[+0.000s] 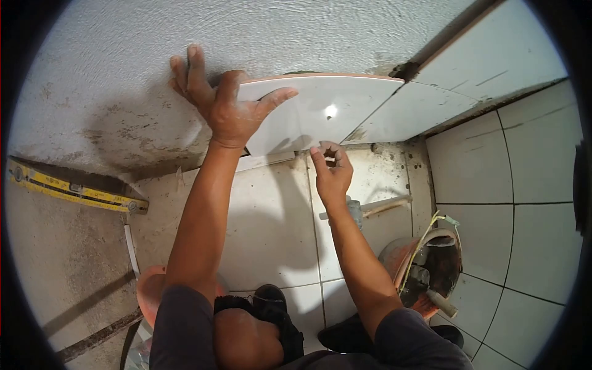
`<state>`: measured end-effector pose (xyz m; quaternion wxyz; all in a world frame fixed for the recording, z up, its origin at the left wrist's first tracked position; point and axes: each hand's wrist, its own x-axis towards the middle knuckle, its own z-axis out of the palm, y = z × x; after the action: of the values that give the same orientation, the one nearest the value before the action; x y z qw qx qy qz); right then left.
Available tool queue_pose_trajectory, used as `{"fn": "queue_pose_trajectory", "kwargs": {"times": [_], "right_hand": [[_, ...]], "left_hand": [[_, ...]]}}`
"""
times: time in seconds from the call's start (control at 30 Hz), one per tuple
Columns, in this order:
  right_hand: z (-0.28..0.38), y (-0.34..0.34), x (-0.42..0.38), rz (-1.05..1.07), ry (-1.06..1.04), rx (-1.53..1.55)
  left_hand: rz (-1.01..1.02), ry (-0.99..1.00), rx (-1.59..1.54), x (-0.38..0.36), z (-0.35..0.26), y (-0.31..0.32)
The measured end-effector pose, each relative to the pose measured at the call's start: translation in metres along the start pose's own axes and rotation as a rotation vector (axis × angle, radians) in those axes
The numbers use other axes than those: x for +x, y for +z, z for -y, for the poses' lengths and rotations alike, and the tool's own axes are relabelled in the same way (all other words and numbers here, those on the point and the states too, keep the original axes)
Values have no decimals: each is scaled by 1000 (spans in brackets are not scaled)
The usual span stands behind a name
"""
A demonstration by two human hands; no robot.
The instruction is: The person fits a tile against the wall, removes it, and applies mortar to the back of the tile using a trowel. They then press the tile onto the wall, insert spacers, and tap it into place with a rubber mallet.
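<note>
A white wall tile (320,114) with a reddish top edge stands against the rough wall, beside another white tile (413,114). My left hand (231,111) is at its upper left corner, fingers spread toward the wall and thumb stretched across the glossy face. Below the tile's bottom edge, my right hand (333,169) has its fingers curled and thumb and forefinger close together; anything between them is too small to make out. Under my right wrist lies a mallet with a wooden handle (387,206), its grey head partly hidden by my forearm.
A yellow spirit level (77,190) lies at the left along the wall's base. An orange bucket (394,253) with a wooden-handled tool (442,303) stands at the right, by the tiled side wall (472,163). Another reddish container (151,290) sits beside my left arm.
</note>
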<state>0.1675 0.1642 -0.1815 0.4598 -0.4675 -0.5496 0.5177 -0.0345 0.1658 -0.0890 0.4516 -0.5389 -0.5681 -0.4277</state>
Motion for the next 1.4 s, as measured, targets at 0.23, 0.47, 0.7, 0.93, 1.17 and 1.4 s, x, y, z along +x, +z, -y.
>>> {"fn": "queue_pose_trajectory", "kwargs": {"times": [0.23, 0.47, 0.7, 0.93, 1.17, 1.4], "right_hand": [[59, -20, 23, 21, -442, -143], [87, -15, 32, 73, -706, -307], [54, -37, -3, 164, -400, -273], [-1, -50, -81, 220, -15, -241], [47, -40, -36, 179, -313, -248], [128, -35, 61, 112, -1164, -509]], "left_hand": [[35, -3, 25, 1, -1, -3], [37, 95, 53, -4, 10, 0], [162, 79, 129, 1, -2, -11], [219, -36, 113, 2, -9, -15], [314, -25, 181, 9, -20, -33], [129, -150, -36, -43, 0, -54]]}}
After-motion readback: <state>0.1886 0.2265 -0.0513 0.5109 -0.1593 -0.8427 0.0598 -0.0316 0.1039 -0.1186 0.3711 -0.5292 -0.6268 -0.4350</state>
